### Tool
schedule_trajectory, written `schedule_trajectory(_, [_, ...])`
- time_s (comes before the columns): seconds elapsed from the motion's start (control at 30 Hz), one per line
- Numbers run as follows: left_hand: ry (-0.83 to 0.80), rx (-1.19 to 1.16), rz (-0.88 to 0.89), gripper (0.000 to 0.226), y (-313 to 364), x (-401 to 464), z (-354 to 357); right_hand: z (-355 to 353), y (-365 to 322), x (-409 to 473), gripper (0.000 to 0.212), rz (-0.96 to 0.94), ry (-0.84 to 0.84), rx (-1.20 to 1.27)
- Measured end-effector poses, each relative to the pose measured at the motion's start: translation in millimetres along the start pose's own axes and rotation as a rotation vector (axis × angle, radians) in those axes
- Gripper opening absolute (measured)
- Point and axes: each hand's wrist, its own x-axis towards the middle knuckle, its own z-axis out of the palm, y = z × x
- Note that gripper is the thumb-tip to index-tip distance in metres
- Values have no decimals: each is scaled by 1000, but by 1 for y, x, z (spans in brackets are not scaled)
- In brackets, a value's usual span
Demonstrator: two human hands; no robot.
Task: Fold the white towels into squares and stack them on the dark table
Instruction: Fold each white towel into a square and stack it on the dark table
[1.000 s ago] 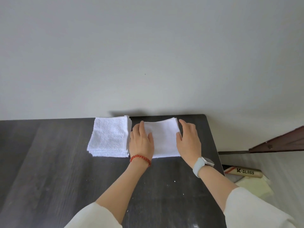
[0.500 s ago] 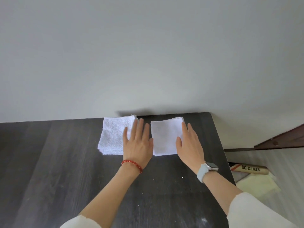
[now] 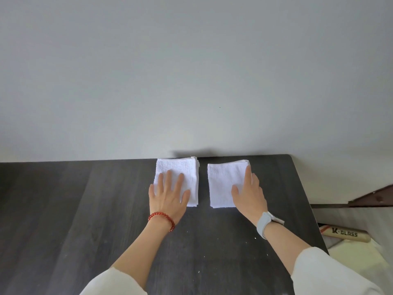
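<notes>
On the dark, wood-grained table (image 3: 85, 209), a stack of folded white terry towels (image 3: 182, 169) is pressed flat under the left hand (image 3: 169, 196), whose fingers are spread straight, probably so that the nubbly pile is steadied and squared. Just beside it, across a narrow strip of bare tabletop, a single folded white towel square (image 3: 223, 184) is held down by the flat, extended fingers of the right hand (image 3: 249, 194), likely so that its soft layers are smoothed before stacking.

Soft even daylight — sharp, edges slightly bowed.
</notes>
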Motion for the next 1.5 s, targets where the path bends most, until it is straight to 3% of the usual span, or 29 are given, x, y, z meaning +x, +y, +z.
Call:
schedule_trajectory(0.2, [6,27,12,47,-5,-1,-4,9,-20,-5,68,-74,-64,56])
schedule_trajectory(0.37, [44,31,-35,56,-27,1,-10,8,-24,-4,66,-94,84,-144])
schedule_trajectory(0.5, [3,-77,-132,74,-44,0,-4,14,-30,-3,68,-33,42,-97])
schedule_trajectory(0.7, [-99,-450,-52,61,-40,4,-4,21,-35,-4,69,13,4,-28])
schedule_trajectory(0.97, [-120,-570,-62,60,-32,12,2,16,-36,2,66,-35,-59,25])
schedule_trajectory(1.1, [-64,-347,-63,72,-38,6,-2,7,-32,-5,64,-136,12,-189])
schedule_trajectory(1.2, [138,-98,119,70,-38,-6,3,9,-22,-17,63,-481,152,-445])
schedule_trajectory(1.3, [166,57,312,75,-33,-14,13,18,-9,-24,75,-716,99,-600])
schedule_trajectory(1.4, [131,129,353,100,-26,-11,14,21,-8,-20,83,-741,48,-683])
schedule_trajectory(1.5, [131,145,375,109,-26,-3,17,22,-13,-15,89,-741,14,-693])
